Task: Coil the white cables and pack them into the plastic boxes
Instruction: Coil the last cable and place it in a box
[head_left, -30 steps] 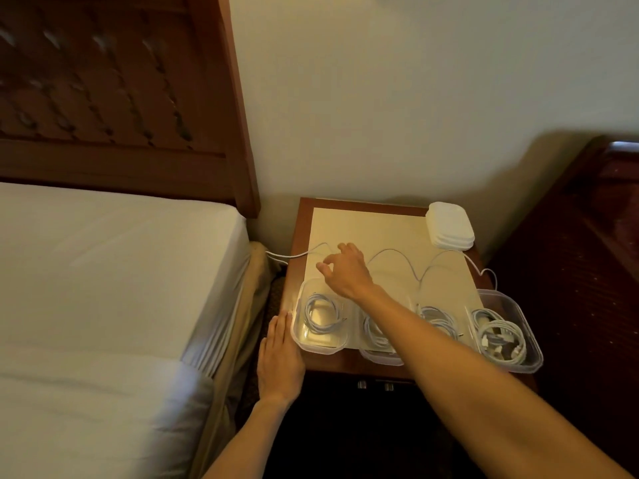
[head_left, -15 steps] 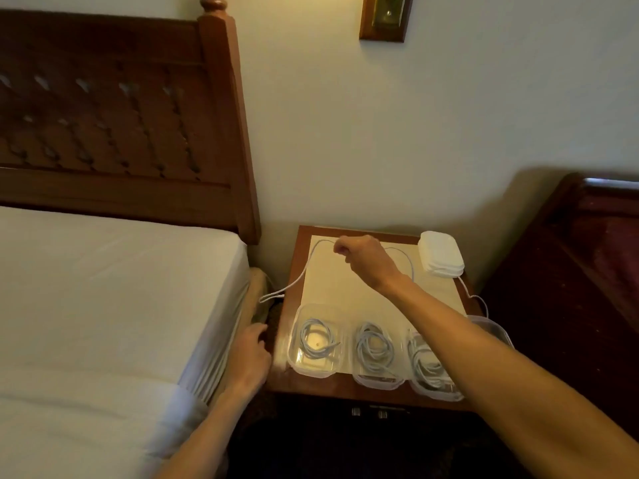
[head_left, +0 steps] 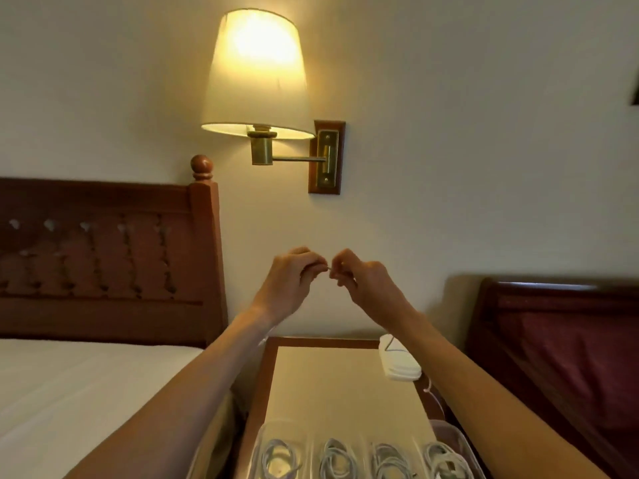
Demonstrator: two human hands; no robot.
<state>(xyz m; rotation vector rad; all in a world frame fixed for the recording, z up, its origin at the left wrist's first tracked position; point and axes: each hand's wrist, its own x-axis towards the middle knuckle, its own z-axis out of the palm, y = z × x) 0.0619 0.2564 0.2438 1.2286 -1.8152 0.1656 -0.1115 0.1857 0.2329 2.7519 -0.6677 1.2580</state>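
Note:
Both hands are raised in front of the wall above the nightstand [head_left: 273, 375]. My left hand [head_left: 290, 281] and my right hand [head_left: 366, 285] pinch a thin white cable [head_left: 330, 268] between them, fingertips almost touching. Only a short bit of cable shows between the fingers; more of it trails down near a stack of white lids [head_left: 399, 363] and off the table's right edge. Several clear plastic boxes [head_left: 276, 430] stand in a row at the nightstand's front edge, each with a coiled white cable [head_left: 337, 459] inside.
A lit wall lamp [head_left: 257, 74] on a brass arm hangs above the hands. A wooden headboard [head_left: 103, 257] and a white bed [head_left: 86, 392] lie to the left. A dark wooden piece with red upholstery [head_left: 560, 340] stands to the right.
The view tilted up to the lamp. My right hand lifted the cable off the nightstand. My left hand rose from the bed's side and took hold of the cable beside the right hand.

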